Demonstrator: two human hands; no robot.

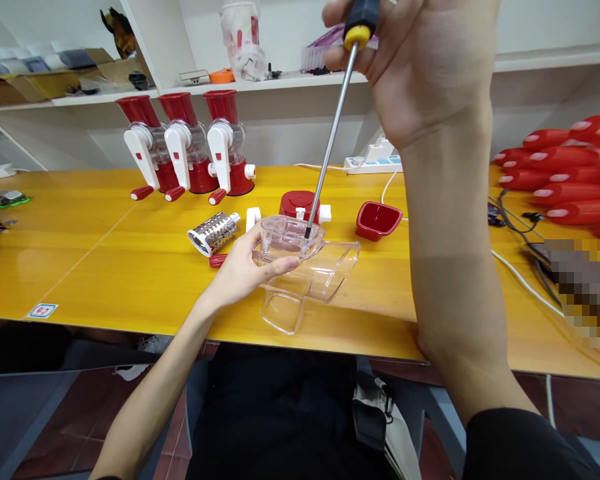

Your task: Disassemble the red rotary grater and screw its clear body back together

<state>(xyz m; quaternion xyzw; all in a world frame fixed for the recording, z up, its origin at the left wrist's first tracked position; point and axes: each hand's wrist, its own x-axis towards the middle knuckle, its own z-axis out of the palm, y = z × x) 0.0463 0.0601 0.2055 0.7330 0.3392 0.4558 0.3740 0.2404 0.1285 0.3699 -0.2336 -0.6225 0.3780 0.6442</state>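
My left hand (245,267) grips a clear plastic grater housing (325,270) by its oval base, holding it tilted near the table's front. High at the upper right, my right hand (400,60) is closed round the black and yellow handle of a screwdriver (337,113). The screwdriver's long shaft slants down to the housing, its dark tip at a post in the oval base; whether a screw sits there is too small to tell. Just behind the housing are a red round base (299,202) and a red hopper cup (379,221). A metal grater drum (214,233) lies to the left.
Three assembled red and white rotary graters (190,143) stand at the back left. A power strip (373,164) with cables lies behind. Many red handles (570,167) are piled at the right, beside a blurred-out patch. A shelf (290,83) runs above the yellow table (145,280).
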